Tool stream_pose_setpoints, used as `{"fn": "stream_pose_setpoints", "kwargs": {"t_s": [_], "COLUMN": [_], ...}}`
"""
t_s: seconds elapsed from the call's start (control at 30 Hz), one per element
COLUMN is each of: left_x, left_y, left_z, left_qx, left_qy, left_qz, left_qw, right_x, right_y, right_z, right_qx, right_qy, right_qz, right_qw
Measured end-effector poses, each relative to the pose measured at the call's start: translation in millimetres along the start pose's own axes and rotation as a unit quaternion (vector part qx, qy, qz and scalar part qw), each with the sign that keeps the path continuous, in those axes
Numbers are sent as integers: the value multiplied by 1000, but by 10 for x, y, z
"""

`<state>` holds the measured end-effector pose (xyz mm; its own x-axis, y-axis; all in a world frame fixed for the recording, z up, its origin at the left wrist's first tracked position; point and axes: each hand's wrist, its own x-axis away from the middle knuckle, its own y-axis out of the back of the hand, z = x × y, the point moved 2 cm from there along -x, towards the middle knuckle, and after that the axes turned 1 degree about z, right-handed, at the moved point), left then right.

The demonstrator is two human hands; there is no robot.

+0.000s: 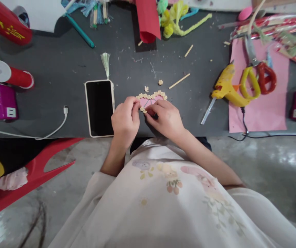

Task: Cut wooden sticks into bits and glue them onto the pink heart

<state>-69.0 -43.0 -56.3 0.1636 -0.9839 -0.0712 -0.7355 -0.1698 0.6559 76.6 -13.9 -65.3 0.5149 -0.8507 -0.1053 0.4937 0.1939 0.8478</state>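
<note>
A small pink paper piece lies at the table's front edge, with dark lines across it and tiny beige flower-shaped bits along its wavy upper rim. My left hand is closed, pinching the left edge of the pink piece. Curled over its lower right part is my right hand, fingertips beside a short row of beige flowers on the lower edge. Whatever sits between the right fingertips is hidden. Two loose beige flowers, one left and one right, lie just beyond the piece.
A phone lies by my left hand, a pale tassel above it. Thin wooden sticks lie beyond my right hand. To the right, a yellow glue gun and scissors rest on pink paper. A red paper roll stands behind.
</note>
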Motion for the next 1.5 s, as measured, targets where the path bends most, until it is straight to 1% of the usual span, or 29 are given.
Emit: {"fn": "stream_pose_setpoints", "kwargs": {"t_s": [0.17, 0.67, 0.9, 1.13, 1.27, 1.4, 1.5], "left_x": [-6, 2, -1, -13, -20, -17, -13], "left_y": [-12, -16, -13, -10, -4, -1, 1], "left_z": [6, -16, -18, -20, -16, -10, -12], "left_qx": [-16, -40, -39, -40, -49, -42, -41], "left_qy": [-8, -8, -2, -3, -3, -4, -1], "left_qz": [4, -3, -5, 3, 6, 5, 4], "left_qw": [1000, 999, 999, 999, 999, 999, 999], "right_x": [-2, -2, 9, 46, 144, 252, 285], "right_y": [-5, -13, -9, 66, 108, 61, 15], "right_z": [14, -14, -12, -36, -17, 41, 74], "right_qx": [7, -11, 19, 18, 52, 113, 138], "right_qy": [-13, -13, -15, -11, 21, 80, 92], "right_qz": [14, 11, 6, -3, 17, 38, 41], "right_qw": [1000, 1000, 1000, 1000, 998, 990, 985]}}
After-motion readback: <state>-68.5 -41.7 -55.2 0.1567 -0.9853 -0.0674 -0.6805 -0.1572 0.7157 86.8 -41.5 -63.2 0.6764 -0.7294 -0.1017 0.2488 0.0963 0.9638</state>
